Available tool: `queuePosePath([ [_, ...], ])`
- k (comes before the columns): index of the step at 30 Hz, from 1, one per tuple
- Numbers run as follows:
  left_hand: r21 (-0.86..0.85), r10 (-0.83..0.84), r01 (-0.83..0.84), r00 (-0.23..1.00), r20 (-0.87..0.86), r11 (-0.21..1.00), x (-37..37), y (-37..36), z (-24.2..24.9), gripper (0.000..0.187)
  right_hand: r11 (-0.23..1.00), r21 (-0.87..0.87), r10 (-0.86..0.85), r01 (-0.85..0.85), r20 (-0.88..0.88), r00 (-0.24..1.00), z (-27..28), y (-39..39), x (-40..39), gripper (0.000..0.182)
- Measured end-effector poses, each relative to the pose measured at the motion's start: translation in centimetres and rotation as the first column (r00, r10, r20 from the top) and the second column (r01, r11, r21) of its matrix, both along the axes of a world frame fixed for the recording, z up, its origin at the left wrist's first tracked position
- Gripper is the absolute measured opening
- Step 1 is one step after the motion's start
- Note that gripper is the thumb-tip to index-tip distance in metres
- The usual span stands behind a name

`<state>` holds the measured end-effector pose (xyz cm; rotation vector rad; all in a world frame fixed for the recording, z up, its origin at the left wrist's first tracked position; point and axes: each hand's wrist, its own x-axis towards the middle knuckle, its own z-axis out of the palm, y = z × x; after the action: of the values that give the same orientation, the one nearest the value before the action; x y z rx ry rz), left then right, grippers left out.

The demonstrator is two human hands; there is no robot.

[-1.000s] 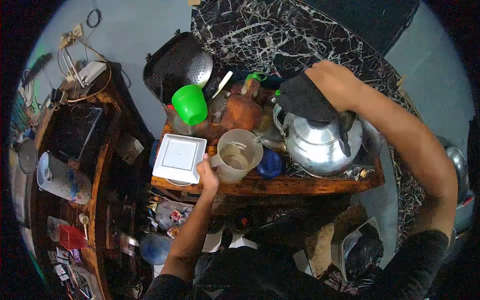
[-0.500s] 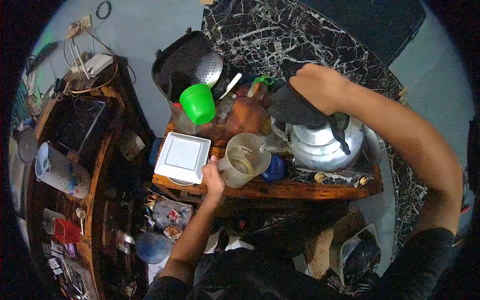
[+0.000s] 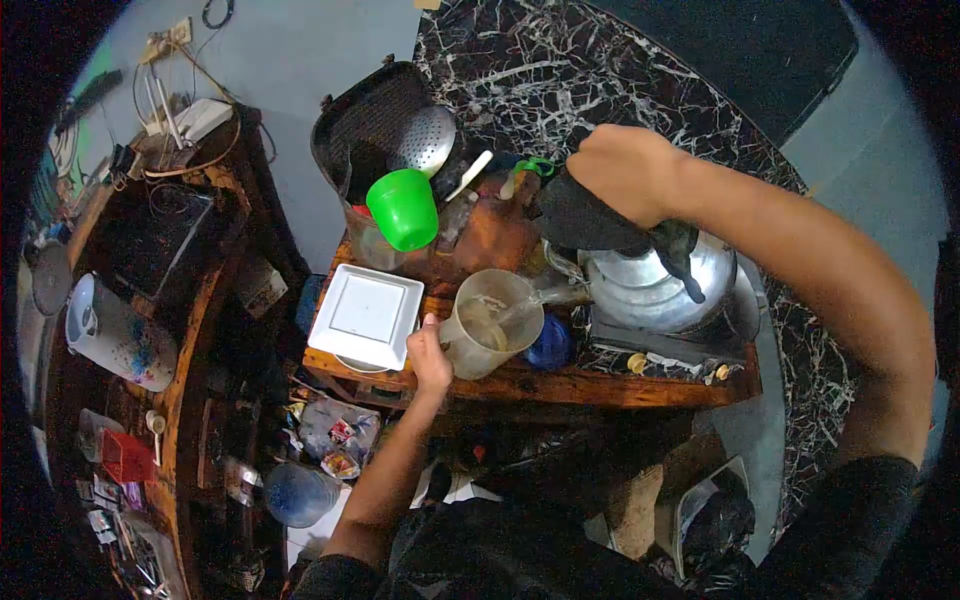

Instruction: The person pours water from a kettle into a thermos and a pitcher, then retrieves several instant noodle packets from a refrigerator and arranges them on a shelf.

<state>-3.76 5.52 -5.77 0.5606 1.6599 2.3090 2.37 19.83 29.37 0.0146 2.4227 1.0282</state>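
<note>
My left hand (image 3: 430,358) is closed round the handle of a translucent plastic jug (image 3: 482,352) at the table's front edge. Some liquid shows inside it. My right hand (image 3: 625,178) grips the top of a silver kettle (image 3: 650,295) through a dark cloth (image 3: 590,213), which hides the handle. The kettle is tilted left, its spout over the jug's mouth, and a clear stream seems to run in. A white square dish (image 3: 366,316) lies left of the jug. Just right of the jug is a blue round object (image 3: 550,340).
A green cup (image 3: 404,210) and a perforated metal ladle (image 3: 425,140) rest at a dark basket (image 3: 350,130) behind the dish. Stove knobs (image 3: 637,363) show below the kettle. On the left, a wooden shelf (image 3: 190,400) holds a plastic pitcher (image 3: 120,335) and a red container (image 3: 126,455).
The kettle has tipped further toward the jug, and a clear stream now shows at the spout. My right hand has shifted slightly left. My left hand keeps its hold on the jug.
</note>
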Motion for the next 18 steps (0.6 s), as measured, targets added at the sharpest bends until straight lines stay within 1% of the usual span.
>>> queuePosePath([
  [2,-0.015,-0.001,0.000,1.000,-0.011,1.000,-0.1,0.0,0.0,0.055,0.985,-0.030,0.168,-0.170,-0.061,0.984,-0.1,0.5,0.2,0.022],
  [3,-0.032,-0.001,0.001,1.000,-0.023,1.000,-0.2,0.0,-0.1,0.055,0.985,-0.029,0.168,-0.170,-0.059,0.984,0.0,0.5,0.1,0.022],
  [5,-0.044,-0.002,0.001,0.999,-0.036,0.999,-0.3,0.1,-0.4,0.055,0.998,-0.023,0.059,-0.060,-0.067,0.996,0.1,0.5,-0.2,0.020],
  [9,-0.057,0.019,-0.022,0.998,-0.058,0.998,-0.6,0.7,-1.5,0.055,0.998,0.002,0.070,-0.070,-0.014,0.997,0.7,0.3,-0.4,0.019],
  [12,-0.080,0.053,-0.059,0.995,-0.081,0.995,-0.6,1.2,-2.0,0.056,0.995,-0.033,0.089,-0.091,-0.063,0.994,0.9,0.2,-0.5,0.020],
  [14,-0.062,0.061,-0.066,0.995,-0.077,0.996,-0.5,1.5,-2.3,0.056,0.999,-0.034,-0.039,0.036,-0.094,0.995,1.5,-0.8,-0.7,0.020],
  [15,-0.045,0.067,-0.070,0.995,-0.073,0.997,-0.5,1.5,-2.2,0.057,0.999,-0.032,-0.039,0.036,-0.094,0.995,1.7,-1.1,-0.8,0.020],
  [17,-0.042,0.056,-0.059,0.996,-0.066,0.997,-0.5,1.5,-2.2,0.057,0.992,0.006,-0.123,0.123,-0.035,0.992,2.1,-1.7,-1.0,0.028],
  [18,-0.040,0.046,-0.048,0.997,-0.058,0.998,-0.5,1.4,-2.0,0.058,0.992,0.008,-0.122,0.123,-0.035,0.992,2.2,-1.8,-1.1,0.028],
])
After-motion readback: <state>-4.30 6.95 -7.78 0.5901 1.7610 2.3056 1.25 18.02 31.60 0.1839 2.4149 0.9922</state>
